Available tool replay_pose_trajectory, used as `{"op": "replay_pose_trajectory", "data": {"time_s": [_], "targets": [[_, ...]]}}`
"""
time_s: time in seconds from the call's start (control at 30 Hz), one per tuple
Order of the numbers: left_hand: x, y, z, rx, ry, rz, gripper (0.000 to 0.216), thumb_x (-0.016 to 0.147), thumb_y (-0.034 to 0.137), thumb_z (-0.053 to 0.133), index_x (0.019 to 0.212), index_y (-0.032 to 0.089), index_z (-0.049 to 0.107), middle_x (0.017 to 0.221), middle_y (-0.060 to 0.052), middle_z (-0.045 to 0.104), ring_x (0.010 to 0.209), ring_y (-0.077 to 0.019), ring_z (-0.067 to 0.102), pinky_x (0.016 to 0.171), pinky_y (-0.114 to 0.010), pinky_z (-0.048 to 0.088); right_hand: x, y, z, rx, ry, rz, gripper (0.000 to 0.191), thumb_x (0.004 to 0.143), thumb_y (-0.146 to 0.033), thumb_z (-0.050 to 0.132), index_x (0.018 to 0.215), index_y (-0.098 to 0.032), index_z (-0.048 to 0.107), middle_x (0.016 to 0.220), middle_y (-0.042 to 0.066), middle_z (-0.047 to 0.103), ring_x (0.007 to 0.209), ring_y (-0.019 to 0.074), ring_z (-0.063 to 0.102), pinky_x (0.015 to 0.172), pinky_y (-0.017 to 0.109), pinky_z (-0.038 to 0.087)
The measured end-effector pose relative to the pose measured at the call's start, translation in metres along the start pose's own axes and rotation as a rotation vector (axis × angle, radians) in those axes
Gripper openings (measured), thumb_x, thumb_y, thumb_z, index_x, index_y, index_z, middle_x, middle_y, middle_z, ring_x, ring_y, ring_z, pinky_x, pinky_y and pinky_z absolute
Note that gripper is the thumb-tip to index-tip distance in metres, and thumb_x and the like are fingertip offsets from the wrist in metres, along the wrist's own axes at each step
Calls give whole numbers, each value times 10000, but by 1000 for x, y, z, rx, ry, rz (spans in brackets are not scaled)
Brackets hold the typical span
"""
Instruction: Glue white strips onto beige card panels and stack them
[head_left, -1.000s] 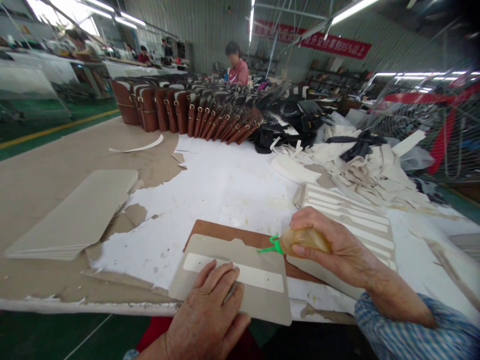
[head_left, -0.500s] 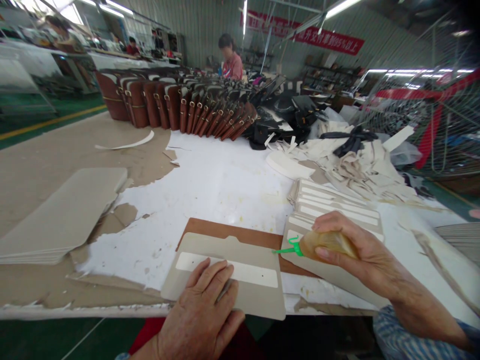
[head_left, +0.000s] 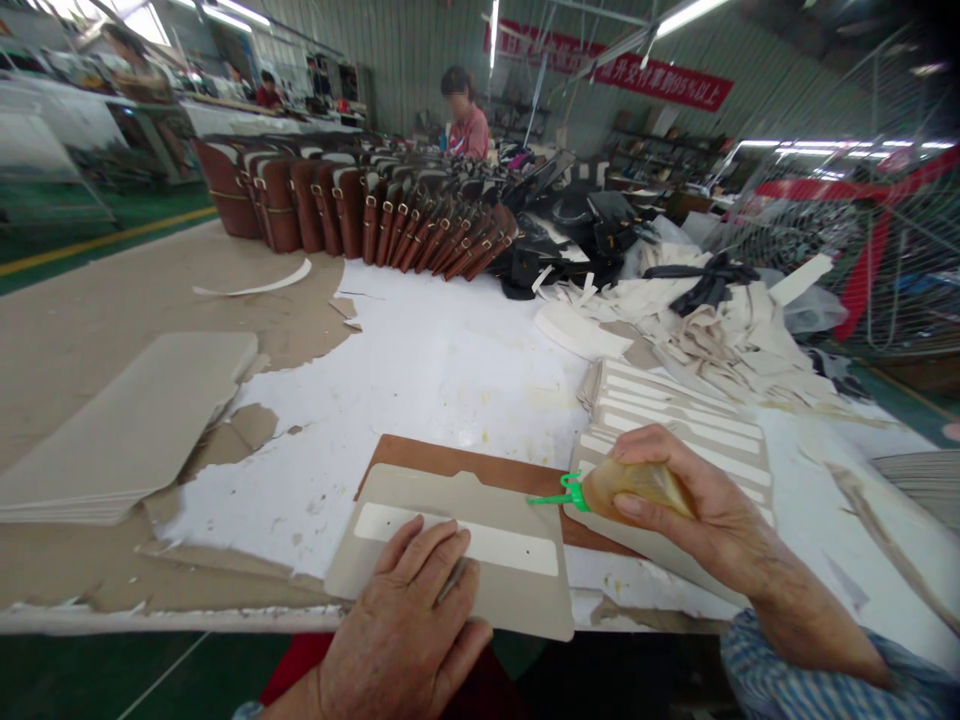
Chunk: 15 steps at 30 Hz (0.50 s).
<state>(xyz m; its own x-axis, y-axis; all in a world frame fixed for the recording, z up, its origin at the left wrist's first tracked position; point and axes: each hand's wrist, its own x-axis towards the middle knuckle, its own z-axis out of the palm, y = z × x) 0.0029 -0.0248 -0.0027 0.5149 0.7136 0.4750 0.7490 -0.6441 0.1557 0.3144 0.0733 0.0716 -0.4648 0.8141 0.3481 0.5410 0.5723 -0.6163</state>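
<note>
My left hand (head_left: 420,620) lies with fingers stretched out on a beige panel (head_left: 517,605) at the table's front edge. A white strip with small dark dots (head_left: 517,548) runs across that panel. Under its far side a brown leather-like sheet (head_left: 442,455) shows. In my right hand (head_left: 697,510) is a squeeze bottle (head_left: 637,488) of yellowish liquid, tipped sideways. Its green nozzle (head_left: 551,499) points left, with the tip over the panel's upper right part; I cannot tell whether it touches. Beneath the bottle lies a pile of beige panels with white strips (head_left: 682,420).
A stack of plain beige panels (head_left: 127,420) lies at left. Brown buckled bags (head_left: 345,215) stand in a row at the back, beside black pieces (head_left: 555,220). Scraps (head_left: 735,335) are heaped at right, near a wire fan guard (head_left: 900,250). A person (head_left: 466,120) stands behind the bags.
My right hand has moved left with the squeeze bottle, bringing the nozzle tip farther in over the panel. My left hand stays on the panel.
</note>
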Motion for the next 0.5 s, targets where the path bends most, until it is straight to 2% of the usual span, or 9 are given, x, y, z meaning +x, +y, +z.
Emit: {"op": "replay_pose_trajectory", "data": {"time_s": [0.3,0.5], "targets": [[-1,1,2,-5,-2,-9,290,1013,403,556,1133,174,688,1215,-127,758,1194,-313,665,1056,-541,523,26,-6,37,149,-10,-93,230,976,-333,674,1189,-354,587,1102,30,585,1027,236,578,842,377,492],[-2,0,1,15,-25,-3,301,1009,404,558,1155,173,685,1239,-130,756,1204,-321,669,1056,-548,535,33,-10,59,252,32,-42,228,945,-386,714,1149,-354,616,1089,25,595,988,238,580,832,400,486]]}}
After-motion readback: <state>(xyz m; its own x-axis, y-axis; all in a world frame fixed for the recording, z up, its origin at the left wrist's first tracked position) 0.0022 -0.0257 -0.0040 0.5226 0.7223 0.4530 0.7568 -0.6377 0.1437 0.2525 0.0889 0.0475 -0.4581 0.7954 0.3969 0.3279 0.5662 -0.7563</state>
